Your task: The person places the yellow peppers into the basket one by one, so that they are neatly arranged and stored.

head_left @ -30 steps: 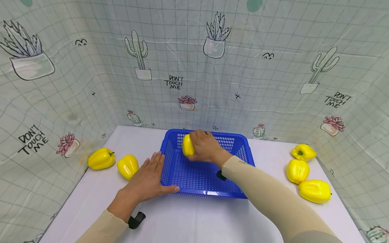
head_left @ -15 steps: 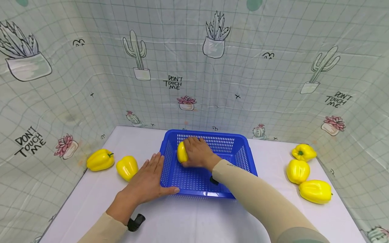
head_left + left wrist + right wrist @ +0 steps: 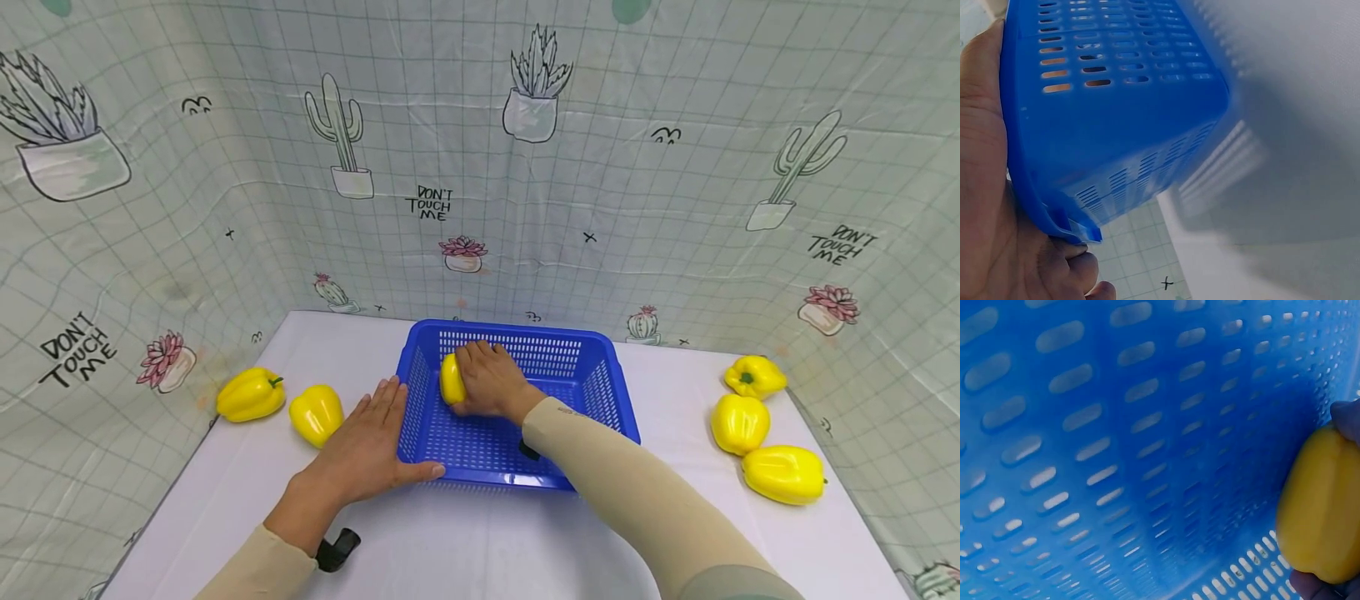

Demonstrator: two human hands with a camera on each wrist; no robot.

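Observation:
A blue slotted basket (image 3: 600,392) stands in the middle of the white table. My right hand (image 3: 489,382) is inside it near the back left corner, fingers curled round a yellow bell pepper (image 3: 451,379) low over the basket floor. The right wrist view shows that pepper (image 3: 1321,512) close against the basket wall (image 3: 1116,456). My left hand (image 3: 365,442) lies flat with straight fingers against the basket's left side, thumb along the front corner; the left wrist view shows the palm (image 3: 985,187) pressed to the basket wall (image 3: 1116,125).
Two yellow peppers (image 3: 251,394) (image 3: 317,412) lie on the table left of the basket. Three more (image 3: 753,377) (image 3: 739,422) (image 3: 783,474) lie by the right edge. A cactus-print curtain (image 3: 480,167) closes in the table on three sides.
My right hand has lowered the pepper from rim height down into the basket's back left corner. The left hand has stayed against the basket's side.

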